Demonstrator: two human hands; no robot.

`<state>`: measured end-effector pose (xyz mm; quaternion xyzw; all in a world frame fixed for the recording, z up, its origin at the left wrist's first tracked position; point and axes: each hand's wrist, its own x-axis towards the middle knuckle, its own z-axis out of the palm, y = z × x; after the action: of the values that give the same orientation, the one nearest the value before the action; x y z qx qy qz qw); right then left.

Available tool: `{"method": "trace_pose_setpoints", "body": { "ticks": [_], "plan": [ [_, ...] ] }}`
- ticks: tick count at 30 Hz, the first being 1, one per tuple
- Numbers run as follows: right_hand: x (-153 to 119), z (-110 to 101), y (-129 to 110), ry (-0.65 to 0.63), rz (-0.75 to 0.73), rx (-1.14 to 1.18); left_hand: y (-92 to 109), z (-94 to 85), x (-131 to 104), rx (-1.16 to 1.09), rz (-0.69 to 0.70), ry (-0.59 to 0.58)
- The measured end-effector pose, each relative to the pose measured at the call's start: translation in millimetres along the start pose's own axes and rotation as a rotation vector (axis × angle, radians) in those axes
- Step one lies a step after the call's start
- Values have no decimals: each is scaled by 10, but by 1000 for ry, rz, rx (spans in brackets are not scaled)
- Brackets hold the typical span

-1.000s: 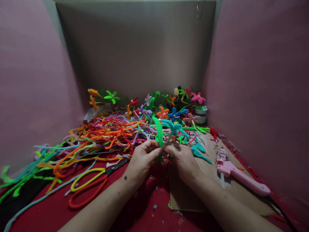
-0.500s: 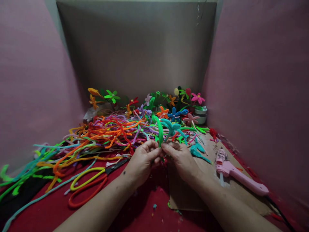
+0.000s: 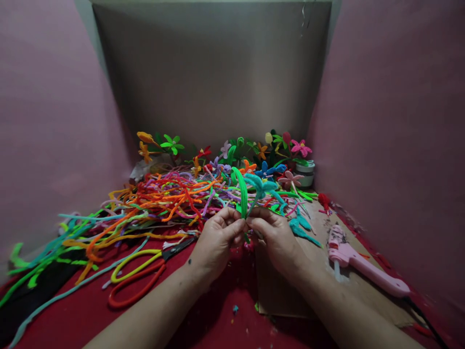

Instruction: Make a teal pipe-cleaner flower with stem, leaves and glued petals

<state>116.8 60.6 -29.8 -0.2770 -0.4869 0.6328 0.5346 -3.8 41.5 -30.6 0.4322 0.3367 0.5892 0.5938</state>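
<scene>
Side by side at the centre, my two hands pinch the base of a small pipe-cleaner flower. My left hand [image 3: 221,235] is closed with thumb and fingers on a long green pipe-cleaner leaf [image 3: 241,189], which curves upward. My right hand [image 3: 274,235] is closed at the stem of a teal pipe-cleaner flower [image 3: 260,186], just right of the leaf. A short green end shows below the fingertips. The exact join of leaf and stem is hidden by my fingers. Loose teal petals [image 3: 303,230] lie beyond my right hand.
A heap of coloured pipe cleaners [image 3: 170,191] spreads at the left and middle. Scissors [image 3: 145,271] lie near my left forearm. A pink glue gun [image 3: 363,266] rests on cardboard [image 3: 283,295] at right. Finished flowers [image 3: 300,148] stand at the back, near a white pot [image 3: 305,169].
The whole scene has shifted slightly right in view. The teal flower's head has tilted a little, and the green leaf stands slightly higher. Both hands keep their pinch.
</scene>
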Motion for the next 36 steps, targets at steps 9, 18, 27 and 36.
{"method": "trace_pose_setpoints", "body": {
  "ticks": [9, 18, 27, 36],
  "plan": [
    [-20, 11, -8, 90, -1, -32, -11, 4, 13, -14, 24, 5],
    [-9, -2, 24, 94, -121, -86, -22, 19, 11, 41, 23, 44],
    [-29, -30, 33, 131, -163, -270, -41, 34, 10, 8, -3, 67],
    [-31, -56, 7, 91, -223, -425, -47, -31, 29, 21, -52, 104]
  ]
}}
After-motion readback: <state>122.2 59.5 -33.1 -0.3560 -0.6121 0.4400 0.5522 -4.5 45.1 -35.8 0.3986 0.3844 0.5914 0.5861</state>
